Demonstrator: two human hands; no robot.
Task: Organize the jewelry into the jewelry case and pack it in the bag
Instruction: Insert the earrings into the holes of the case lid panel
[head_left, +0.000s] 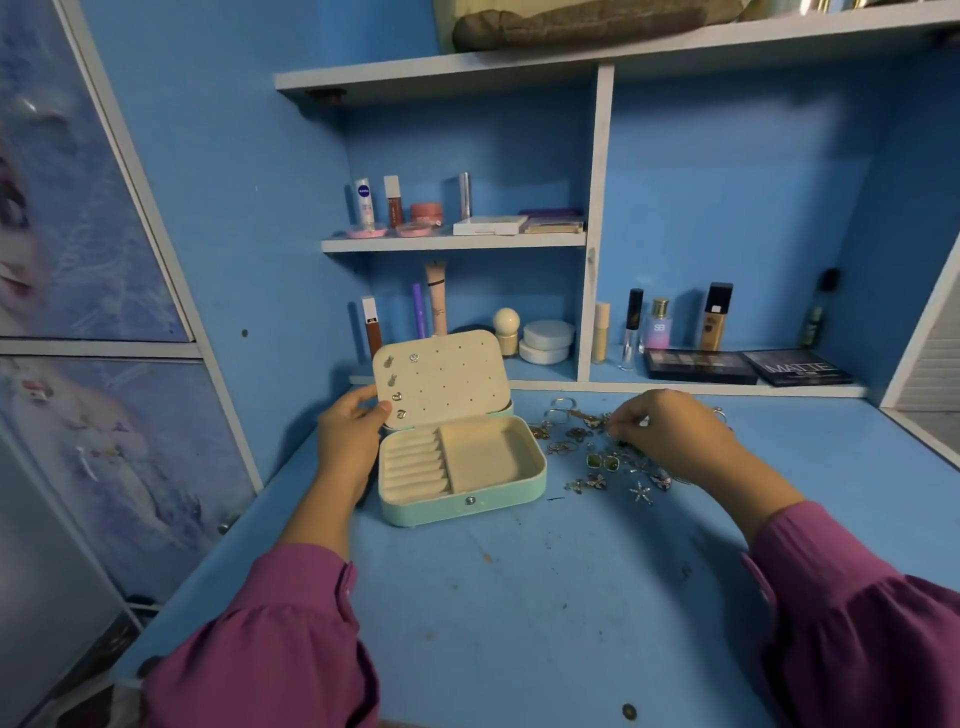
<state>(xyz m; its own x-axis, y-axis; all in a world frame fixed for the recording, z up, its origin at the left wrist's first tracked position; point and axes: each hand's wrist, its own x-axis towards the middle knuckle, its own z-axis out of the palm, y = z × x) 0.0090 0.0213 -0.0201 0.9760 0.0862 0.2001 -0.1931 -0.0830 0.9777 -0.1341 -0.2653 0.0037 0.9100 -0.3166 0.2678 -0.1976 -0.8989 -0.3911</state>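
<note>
While the left hand (349, 431) holds the raised lid (440, 378) of the jewelry case (460, 470) by its left edge, thumb on the inner face and fingers curled behind it, the right hand (670, 428) reaches over the loose jewelry (602, 452) with its fingertips bunched downward into the pile. They seem to pinch a small piece, though which one I cannot tell. Both forearms come in from the near edge of the surface (519, 597) in magenta sleeves (291, 639).

1 case sits open toward the back left of the blue surface, its mint shell facing the near edge with 1 metal snap at the front. Its cream lid panel is dotted with holes and carries 5 small earrings (397, 396) along its left side. The base has 2 sections: a ribbed ring-roll section on the left and 1 plain compartment on the right.

The jewelry lies scattered just to the right of the case, toward the back edge: rings, a pair of green-stone earrings (602, 462), star and flower shapes. The pieces overlap too much to count, and the right hand covers part of the heap.

Behind the surface, white shelves (452, 241) hold cosmetics: tubes, jars and compacts on the left, 5 or so bottles and 2 dark eyeshadow palettes (748, 366) on the right. A cupboard door (78, 208) with a printed cartoon figure stands beyond the left edge.
</note>
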